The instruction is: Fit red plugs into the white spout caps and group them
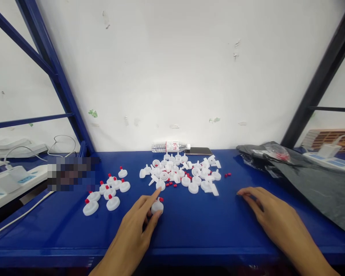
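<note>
My left hand [135, 222] grips a white nozzle cap [157, 207] with a small red tip, just above the blue table [198, 230]. Its index finger stretches out past the cap, towards a pile of white nozzle caps [193, 187]. My right hand [267, 207] hovers over the right of the table, thumb and fingertips drawn together. Whatever they may hold is too small or hidden to see. Two small red tips [228, 174] lie near that hand, and more red tips [171, 184] lie along the pile's front edge. Several white caps with red tips [113, 203] stand grouped at the left.
A clear plastic bottle [171, 146] lies at the back against the wall, beside a phone [198, 151]. Dark plastic bags [310, 180] cover the right side. Power strips [31, 178] and a white cable [23, 214] are at the left, by a blue metal frame [61, 88].
</note>
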{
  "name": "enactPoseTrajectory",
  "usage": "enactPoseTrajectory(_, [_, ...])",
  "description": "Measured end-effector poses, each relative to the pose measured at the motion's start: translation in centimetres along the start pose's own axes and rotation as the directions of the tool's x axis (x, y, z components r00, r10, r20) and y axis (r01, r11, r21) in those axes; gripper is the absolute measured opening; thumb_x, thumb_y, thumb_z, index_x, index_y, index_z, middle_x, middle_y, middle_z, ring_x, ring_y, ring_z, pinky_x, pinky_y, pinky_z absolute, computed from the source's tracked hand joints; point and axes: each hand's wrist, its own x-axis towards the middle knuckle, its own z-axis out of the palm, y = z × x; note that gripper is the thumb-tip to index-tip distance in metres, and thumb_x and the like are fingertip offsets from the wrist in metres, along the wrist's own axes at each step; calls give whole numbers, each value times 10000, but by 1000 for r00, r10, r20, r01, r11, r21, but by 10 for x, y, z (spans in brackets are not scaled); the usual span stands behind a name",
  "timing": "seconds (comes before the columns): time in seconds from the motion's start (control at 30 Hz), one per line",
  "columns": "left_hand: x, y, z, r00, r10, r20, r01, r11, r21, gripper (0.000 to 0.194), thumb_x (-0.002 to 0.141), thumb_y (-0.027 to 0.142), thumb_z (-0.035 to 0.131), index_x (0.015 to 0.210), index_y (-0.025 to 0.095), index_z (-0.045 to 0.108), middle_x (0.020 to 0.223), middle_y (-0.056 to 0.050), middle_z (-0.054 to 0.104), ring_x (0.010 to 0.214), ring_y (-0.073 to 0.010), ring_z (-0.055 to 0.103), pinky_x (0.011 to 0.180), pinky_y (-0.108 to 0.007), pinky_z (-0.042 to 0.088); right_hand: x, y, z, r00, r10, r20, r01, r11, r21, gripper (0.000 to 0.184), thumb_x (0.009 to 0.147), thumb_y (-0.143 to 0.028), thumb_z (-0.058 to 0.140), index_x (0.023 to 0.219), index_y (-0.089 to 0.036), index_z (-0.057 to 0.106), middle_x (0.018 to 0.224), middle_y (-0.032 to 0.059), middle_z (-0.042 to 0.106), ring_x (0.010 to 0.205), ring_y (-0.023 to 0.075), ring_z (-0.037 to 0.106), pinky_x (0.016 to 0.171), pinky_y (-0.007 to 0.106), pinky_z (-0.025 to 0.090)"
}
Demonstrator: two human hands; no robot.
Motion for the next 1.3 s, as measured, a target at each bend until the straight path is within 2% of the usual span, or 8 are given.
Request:
enactPoseTrajectory(0.1, [2, -1, 2, 999, -16, -45, 17, 1000, 13, 444, 1015, 354, 499, 1451, 269, 503, 893, 8, 639, 628, -127, 554, 631, -254, 519, -1, -1, -1, 1000, -13, -10, 13, 1000, 2, 354, 994, -452, 401, 1077, -296, 708, 1114, 39, 730, 953, 276, 717, 725, 373, 518])
enactPoseTrajectory(0.3, [2, 1, 0, 996, -53, -77, 54, 998, 17, 307, 961, 343, 588, 1248, 242, 636, 818, 16, 645, 618, -142, 580, 648, -288, 530, -2, -4, -2, 1000, -12, -13, 12, 1000, 11, 336, 992, -435, 415, 1073, -294, 709, 1102, 42, 734, 933, 277, 720, 710, 372, 519])
enactPoseTrajectory(0.53, [0, 5, -3, 1000, -5, 7, 6, 999, -49, 215, 1009, 343, 556, 1173, 274, 675, 1042, -7, 668, 738, -138, 594, 710, -270, 517, -5, -11, -10, 981, 58, -183, -32, 990, 139, 320, 942, -485, 478, 1044, -286, 707, 1091, 41, 744, 904, 270, 733, 743, 376, 545])
enactPoseTrajectory(0.67, [-2, 5, -3, 997, 37, 70, -31, 997, -77, 281, 1029, 328, 531, 1290, 321, 633, 1184, -8, 654, 853, -144, 639, 801, -277, 535, -7, -40, -13, 975, 59, -212, 22, 933, 360, 280, 921, -490, 586, 1009, -260, 718, 1006, 52, 765, 874, 249, 748, 797, 344, 583])
enactPoseTrajectory(0.77, [-4, 4, -4, 993, 79, 91, -71, 994, -85, 338, 1035, 314, 525, 1362, 365, 596, 1273, -7, 636, 1048, -170, 648, 947, -301, 522, -11, -80, -9, 992, -85, -94, 122, 839, 530, 196, 943, -417, 626, 1011, -261, 722, 976, 30, 775, 858, 208, 753, 802, 283, 599])
enactPoseTrajectory(0.9, [-5, 5, -6, 986, 112, 121, -103, 991, -80, 385, 1039, 283, 515, 1402, 399, 572, 1272, -13, 630, 1140, -185, 627, 996, -312, 510, -12, -135, 2, 949, -315, -2, 232, 697, 678, 137, 966, -262, 635, 1074, -292, 713, 996, -25, 773, 862, 151, 743, 826, 223, 584])
enactPoseTrajectory(0.97, [-5, 6, -7, 982, 132, 136, -122, 989, -81, 408, 1043, 265, 505, 1419, 416, 553, 1253, -10, 622, 1103, -175, 634, 965, -301, 520, -10, -154, 5, 931, -364, -29, 270, 631, 727, 167, 967, -204, 629, 1089, -292, 703, 991, -41, 776, 862, 136, 743, 836, 206, 576])
enactPoseTrajectory(1.3, [-6, 6, -9, 972, 162, 172, -146, 984, -99, 401, 1023, 215, 550, 1364, 421, 595, 1250, 1, 629, 1113, -186, 622, 964, -308, 514, -5, -173, 16, 901, -432, -52, 340, 624, 704, 154, 969, -151, 627, 1056, -264, 686, 973, -45, 772, 865, 133, 737, 818, 210, 554])
